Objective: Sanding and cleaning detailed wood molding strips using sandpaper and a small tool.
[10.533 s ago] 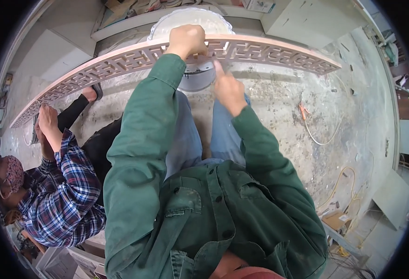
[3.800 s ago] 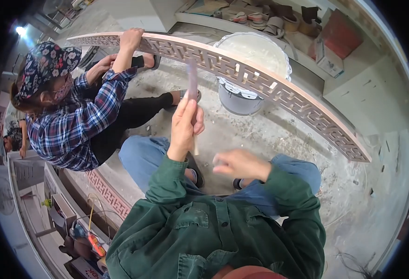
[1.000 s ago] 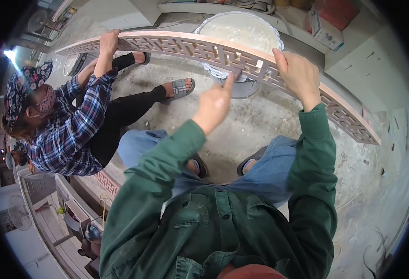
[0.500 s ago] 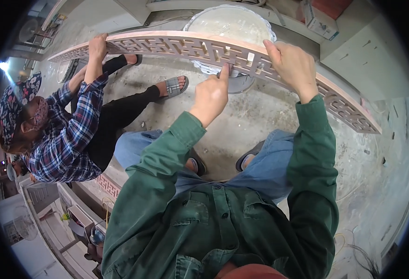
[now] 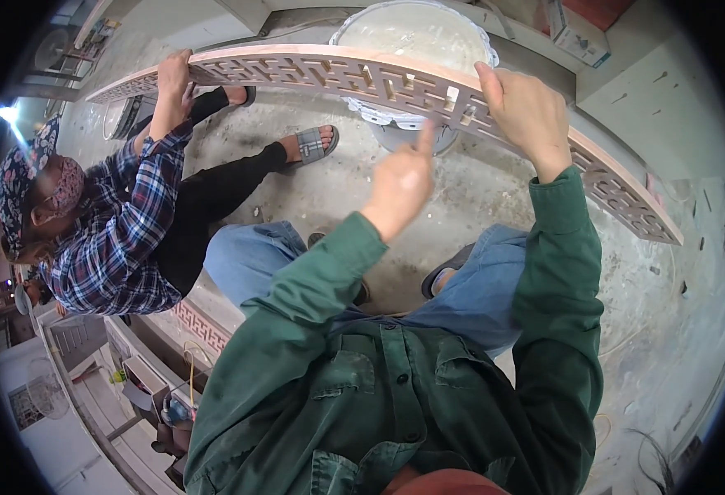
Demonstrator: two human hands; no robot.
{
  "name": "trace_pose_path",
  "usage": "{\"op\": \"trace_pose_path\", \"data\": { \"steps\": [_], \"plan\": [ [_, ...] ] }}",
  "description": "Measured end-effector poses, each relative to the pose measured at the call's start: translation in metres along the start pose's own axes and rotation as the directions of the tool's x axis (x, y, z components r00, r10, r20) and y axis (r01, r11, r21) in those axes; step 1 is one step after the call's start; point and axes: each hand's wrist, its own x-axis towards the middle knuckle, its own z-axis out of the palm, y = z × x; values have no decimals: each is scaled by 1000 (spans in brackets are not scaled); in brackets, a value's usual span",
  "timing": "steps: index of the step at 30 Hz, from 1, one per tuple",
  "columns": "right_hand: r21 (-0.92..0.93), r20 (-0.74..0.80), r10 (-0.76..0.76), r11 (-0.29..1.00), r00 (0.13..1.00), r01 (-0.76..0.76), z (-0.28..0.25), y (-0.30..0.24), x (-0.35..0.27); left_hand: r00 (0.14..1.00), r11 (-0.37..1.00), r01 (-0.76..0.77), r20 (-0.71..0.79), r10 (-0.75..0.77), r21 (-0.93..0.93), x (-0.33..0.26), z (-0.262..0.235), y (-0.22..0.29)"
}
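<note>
A long wooden lattice panel (image 5: 313, 76) with cut-out geometric openings stretches across the upper view, its pale edge upward. My right hand (image 5: 531, 115) is closed over its upper edge right of the middle, thumb along the top. Just below the panel's middle is my left hand (image 5: 401, 186), blurred, index finger stretched toward the openings and the other fingers curled. I see nothing held in it; whether the fingertip touches the wood, I cannot tell. Farther left, a co-worker's hand (image 5: 174, 76) grips the same panel.
Behind the panel stands a large round tub (image 5: 416, 37) of pale liquid with a crusted rim. The co-worker in a plaid shirt (image 5: 123, 239) sits at the left, a sandalled foot (image 5: 317, 144) reaching toward the middle. A cardboard box (image 5: 579, 41) is at upper right; another lattice piece (image 5: 202, 328) lies lower left.
My left hand has moved right along the panel and its fingertip has dropped slightly. The panel's middle has risen a little in view. My right hand keeps its grip.
</note>
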Motion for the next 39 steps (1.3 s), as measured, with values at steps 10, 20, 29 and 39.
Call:
{"op": "trace_pose_path", "data": {
  "steps": [10, 20, 29, 39],
  "plan": [
    [28, -11, -2, 1000, 1000, 2, -2, 3, -3, 995, 992, -93, 39, 90, 85, 10, -30, -32],
    [-7, 31, 21, 1000, 999, -21, -3, 9, -5, 987, 984, -160, -10, 162, 79, 17, -35, -37],
    [32, -70, -23, 999, 997, 25, 4, 12, -5, 994, 993, -112, 5, 112, -25, 13, -2, -3],
    [27, -66, -24, 999, 998, 26, 1, 4, -4, 999, 999, -33, -36, 33, 19, 1, 5, 12]
  ]
}}
